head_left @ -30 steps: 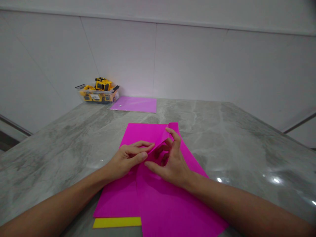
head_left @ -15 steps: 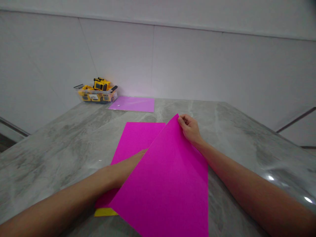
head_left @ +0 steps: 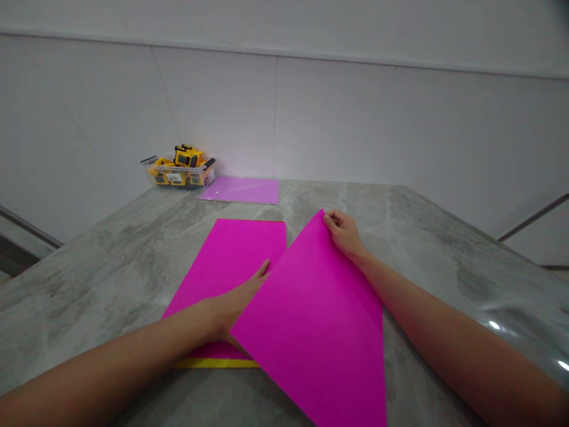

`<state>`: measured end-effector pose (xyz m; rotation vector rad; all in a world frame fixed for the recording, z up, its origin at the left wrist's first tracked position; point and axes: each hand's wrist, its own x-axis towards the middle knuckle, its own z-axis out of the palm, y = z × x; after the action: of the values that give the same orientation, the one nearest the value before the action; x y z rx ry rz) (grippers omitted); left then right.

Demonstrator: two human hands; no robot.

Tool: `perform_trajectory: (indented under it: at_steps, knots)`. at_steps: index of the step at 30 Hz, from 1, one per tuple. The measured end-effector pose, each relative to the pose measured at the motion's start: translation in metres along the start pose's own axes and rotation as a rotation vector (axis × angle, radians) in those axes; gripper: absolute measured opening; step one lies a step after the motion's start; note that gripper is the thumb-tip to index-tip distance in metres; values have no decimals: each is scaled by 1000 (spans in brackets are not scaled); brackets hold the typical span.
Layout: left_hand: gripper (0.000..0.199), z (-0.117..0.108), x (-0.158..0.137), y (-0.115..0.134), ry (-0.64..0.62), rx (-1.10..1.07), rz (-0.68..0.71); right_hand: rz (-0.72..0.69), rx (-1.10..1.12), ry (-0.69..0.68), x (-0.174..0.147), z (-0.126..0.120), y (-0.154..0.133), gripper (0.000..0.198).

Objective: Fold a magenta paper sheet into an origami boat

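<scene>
Grey, marble-patterned stone or laminate makes up the tabletop [head_left: 427, 249]. Over its near middle slants the raised magenta sheet [head_left: 315, 320], its lower end running out of view. It looks like light, thin card: stiff enough to stay nearly flat from one corner, with only a gentle bow, yet probably easy to crease if pinched hard mid-panel. Its smooth face may slide readily, so edges and corners seem the best holds, ideally two opposite ones. Partly beneath it lies a flat magenta sheet [head_left: 231, 252]. Farther back rest a lilac sheet [head_left: 244, 190] and a clear tub [head_left: 194, 172] of yellow toy vehicles [head_left: 189, 157]. The left hand [head_left: 242, 296] lies over the flat sheet, thumb spread; its fingers go behind the raised one, so I cannot tell whether they grip. The right hand [head_left: 343, 231] is pinched closed on the raised sheet's far corner. A yellow strip [head_left: 213, 363] borders the flat sheet's near edge.
</scene>
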<state>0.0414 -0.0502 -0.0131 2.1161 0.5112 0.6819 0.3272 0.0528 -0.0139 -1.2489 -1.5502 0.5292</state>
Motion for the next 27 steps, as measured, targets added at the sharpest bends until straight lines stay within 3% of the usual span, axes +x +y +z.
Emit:
perform_trajectory:
  at_steps: [1,3,6,9,12,15,18,20,23,27]
  knots:
    - [67,-7,-6,3,-101,121,5,3,-10,4,0,0,1,29]
    - [80,-23,-19,10,-138,351,-24,14,-36,17,0,0,4,29]
    - [63,-49,-44,21,-178,578,-128,52,-95,64,1,0,8,28]
    - [61,-77,-74,23,-160,675,-238,113,-176,168,3,0,12,25]
    - [31,-97,-92,21,-152,634,-370,181,-238,267,5,1,15,21]
    - [29,-99,-80,19,38,517,-459,234,-261,328,6,3,15,21]
    - [46,-90,-41,11,489,345,-625,265,-259,361,4,6,15,22]
    - [51,-83,-11,1,704,9,-658,278,-247,360,2,6,16,22]
    - [35,-76,23,-19,706,-172,-663,285,-224,317,-3,2,20,20]
    - [29,-73,36,-41,740,-293,-691,225,-256,263,-11,-7,14,33]
